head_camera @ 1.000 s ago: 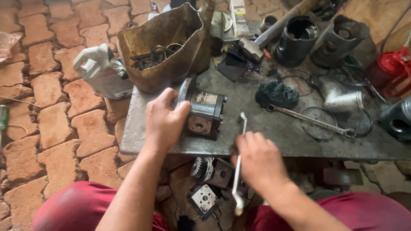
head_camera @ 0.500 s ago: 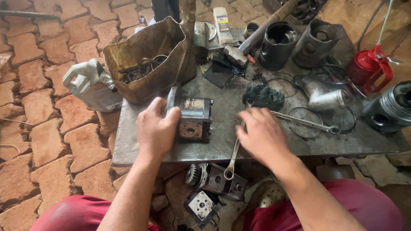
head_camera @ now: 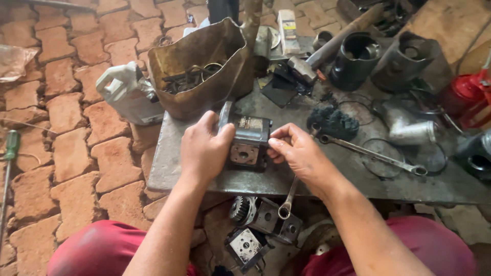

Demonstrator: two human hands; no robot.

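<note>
A dark, oily metal pump housing (head_camera: 249, 143) sits on a grey steel plate (head_camera: 358, 179) in front of me. My left hand (head_camera: 204, 151) grips its left side, fingers wrapped over the top. My right hand (head_camera: 302, 153) touches the housing's right upper corner with its fingertips while a slim wrench (head_camera: 287, 202) stays tucked in the palm, its ring end hanging down below the plate's edge.
A dented brass-coloured tub (head_camera: 197, 66) of small parts stands behind the housing, a white jug (head_camera: 125, 92) to its left. A long spanner (head_camera: 373, 153), hammer (head_camera: 327, 51), two cylinder sleeves (head_camera: 358, 56) and a red oil can (head_camera: 468, 97) lie right. Gear parts (head_camera: 255, 220) rest between my knees.
My right hand came up from below the plate with the wrench and now meets the housing's right side. My left hand kept its grip on the housing.
</note>
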